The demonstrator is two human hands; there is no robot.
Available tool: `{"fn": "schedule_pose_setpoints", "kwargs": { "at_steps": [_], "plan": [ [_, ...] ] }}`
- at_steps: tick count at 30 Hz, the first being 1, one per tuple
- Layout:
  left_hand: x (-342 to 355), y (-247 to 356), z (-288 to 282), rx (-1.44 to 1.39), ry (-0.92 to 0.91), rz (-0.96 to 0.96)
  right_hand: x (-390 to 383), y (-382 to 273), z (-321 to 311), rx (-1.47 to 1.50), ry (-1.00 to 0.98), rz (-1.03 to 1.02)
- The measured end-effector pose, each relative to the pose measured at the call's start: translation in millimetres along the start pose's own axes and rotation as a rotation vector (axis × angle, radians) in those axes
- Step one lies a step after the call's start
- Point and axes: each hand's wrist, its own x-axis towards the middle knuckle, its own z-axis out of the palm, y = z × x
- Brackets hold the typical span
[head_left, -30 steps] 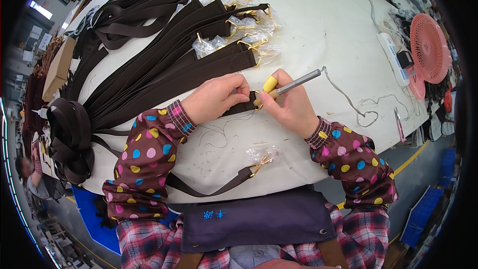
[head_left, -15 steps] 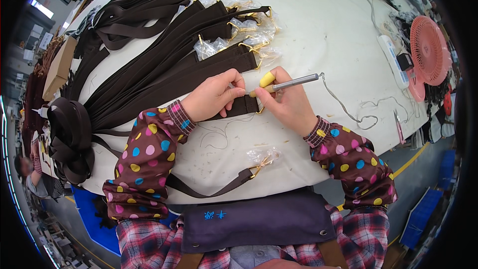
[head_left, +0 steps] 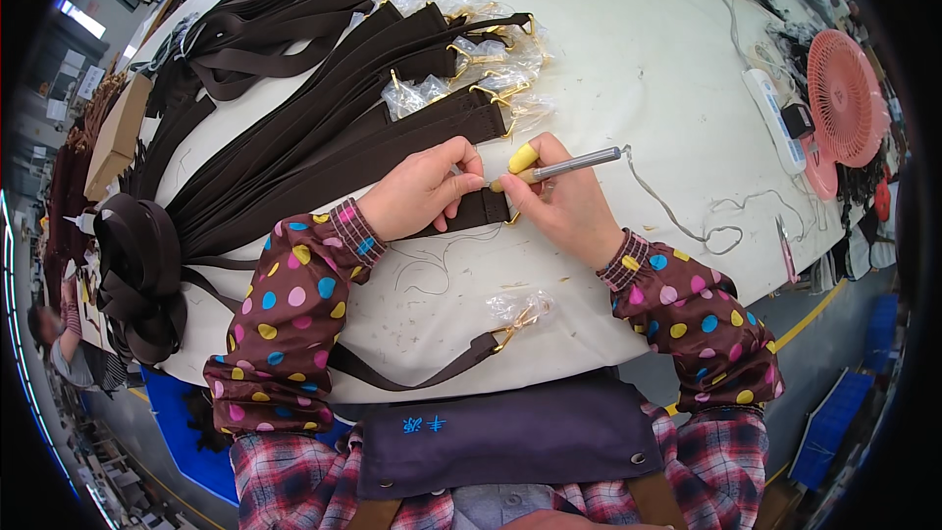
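My left hand (head_left: pixel 417 186) is pinched just above the end of a dark brown strap (head_left: pixel 469 211); what sits between thumb and finger is too small to make out. My right hand (head_left: pixel 556 204), with a yellow sleeve (head_left: pixel 523 159) on one finger, grips a metal pen-like tool (head_left: pixel 574 163) with a grey cord, its tip at the left fingertips. A gold clasp at the strap's end is mostly hidden. Behind lies a pile of straps (head_left: pixel 314 118) with clasps wrapped in clear plastic (head_left: pixel 515 59); a separate wrapped clasp (head_left: pixel 520 319) lies nearer my body.
On the white table (head_left: pixel 667 98) are a pink fan (head_left: pixel 844 98), a power strip (head_left: pixel 770 108), small scissors or tweezers (head_left: pixel 785 245) and looped straps (head_left: pixel 137 265). A cardboard box (head_left: pixel 116 132) is at left; a co-worker (head_left: pixel 69 353) is beyond. Blue bins (head_left: pixel 829 432) stand below right.
Both hands have shifted slightly toward the upper left since a second ago, bringing the tool's tip closer to my left fingertips. In the last half second the tool's back end moved slightly left.
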Motion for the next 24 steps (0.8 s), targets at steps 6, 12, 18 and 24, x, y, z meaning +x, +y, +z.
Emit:
{"fn": "schedule_pose_setpoints", "kwargs": {
  "at_steps": [6, 12, 18, 24],
  "plan": [
    [1, -2, 0, -0.035, 0.010, -0.006, 0, -5, -1, -0.019, -0.005, 0.012],
    [3, 8, 6, 0.099, 0.086, 0.046, -2, -10, -7, 0.072, 0.116, 0.042],
    [13, -2, 15, 0.322, 0.222, 0.207, -2, -9, -9, 0.071, 0.085, 0.015],
    [7, 0, 13, -0.001, 0.169, -0.036, -3, -6, -5, 0.216, -0.003, 0.136]
  ]
}}
